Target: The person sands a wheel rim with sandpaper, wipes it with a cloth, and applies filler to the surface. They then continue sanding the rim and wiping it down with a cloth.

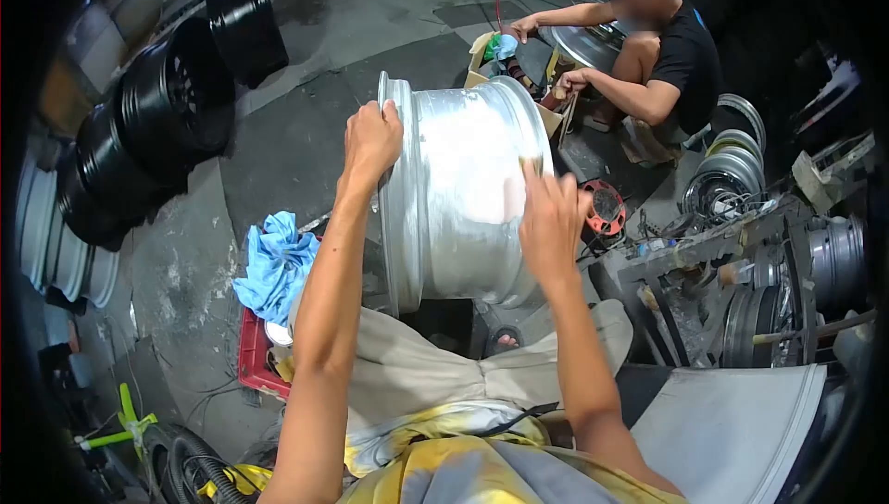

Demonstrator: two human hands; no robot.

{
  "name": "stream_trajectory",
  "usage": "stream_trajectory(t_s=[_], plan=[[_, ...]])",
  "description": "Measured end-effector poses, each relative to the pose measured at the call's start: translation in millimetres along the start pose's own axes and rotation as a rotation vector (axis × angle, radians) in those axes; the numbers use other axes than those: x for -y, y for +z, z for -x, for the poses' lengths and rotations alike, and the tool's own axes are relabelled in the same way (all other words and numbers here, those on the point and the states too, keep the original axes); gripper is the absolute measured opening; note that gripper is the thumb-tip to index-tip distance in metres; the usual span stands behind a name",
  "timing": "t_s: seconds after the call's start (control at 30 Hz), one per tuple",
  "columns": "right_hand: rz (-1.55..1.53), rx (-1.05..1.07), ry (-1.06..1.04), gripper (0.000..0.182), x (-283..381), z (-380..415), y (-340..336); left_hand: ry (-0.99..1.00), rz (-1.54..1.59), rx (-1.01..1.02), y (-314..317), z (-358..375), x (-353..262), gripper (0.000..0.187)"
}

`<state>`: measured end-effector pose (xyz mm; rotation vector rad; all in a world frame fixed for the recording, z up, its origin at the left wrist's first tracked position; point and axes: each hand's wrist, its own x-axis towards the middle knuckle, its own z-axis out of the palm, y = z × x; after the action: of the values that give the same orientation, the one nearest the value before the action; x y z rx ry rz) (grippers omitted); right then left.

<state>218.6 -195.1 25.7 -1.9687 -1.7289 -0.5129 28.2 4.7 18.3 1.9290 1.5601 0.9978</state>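
Observation:
A bare silver wheel rim (472, 152) lies on its side in front of my lap, its barrel facing up at me. My left hand (372, 141) is closed over the edge of its left flange. On the right part of the barrel is my right hand (553, 212), somewhat blurred, its fingers bent against the metal. Something small and brownish shows at those fingertips, too smeared to name. The barrel's middle shines brightly, with duller, streaky patches around it.
A blue cloth (278, 263) lies over a red crate (259, 351) at my left. Black rims (176, 87) stand beyond. At upper right, another person (681, 60) crouches by a cardboard box (480, 60) and a rim. A red reel (606, 208) and a cluttered metal rack (704, 245) are at right.

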Motion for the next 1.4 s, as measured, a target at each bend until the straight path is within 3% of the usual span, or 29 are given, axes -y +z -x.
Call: stream_trajectory(t_s=[0.17, 0.23, 0.4, 0.63, 0.8, 0.93, 1.17, 1.23, 1.3, 1.4], plan=[[0.051, -0.013, 0.004, 0.055, 7.0, 22.6, -3.4, -0.03, 0.002, 0.033, -4.4, -3.7, 0.9, 0.046], [-0.009, 0.124, 0.157, 0.057, 12.1, 61.3, -12.1, -0.033, 0.01, 0.031, 0.8, -1.5, 3.3, 0.046], [0.044, -0.024, 0.013, 0.057, -0.8, -3.7, 3.7, 0.007, -0.024, 0.015, -0.2, -2.8, 1.4, 0.046], [0.055, -0.001, 0.065, 0.061, 4.4, 67.4, -0.3, 0.016, -0.024, -0.008, 3.9, -3.3, 3.7, 0.047], [0.09, -0.012, 0.022, 0.055, -4.0, -17.1, 13.1, -0.013, -0.024, 0.011, -2.7, -1.3, 0.8, 0.046], [0.054, 0.024, 0.063, 0.055, 9.5, 45.7, -4.9, -0.012, -0.015, 0.004, 1.9, -5.3, 4.1, 0.046], [0.062, -0.02, -0.003, 0.051, 0.8, -12.5, 8.8, -0.004, -0.003, 0.029, -4.8, 0.0, 1.1, 0.046], [0.111, -0.044, -0.033, 0.05, 3.6, 25.7, 4.2, -0.003, 0.013, 0.014, -4.1, -3.2, 0.7, 0.046], [0.027, 0.046, 0.074, 0.05, 8.3, 71.0, -2.9, -0.02, 0.028, 0.016, 0.6, -1.2, 3.5, 0.046], [0.035, 0.022, 0.066, 0.054, 9.4, 57.8, -5.3, -0.008, 0.004, -0.002, 1.4, -1.2, 1.2, 0.046]])
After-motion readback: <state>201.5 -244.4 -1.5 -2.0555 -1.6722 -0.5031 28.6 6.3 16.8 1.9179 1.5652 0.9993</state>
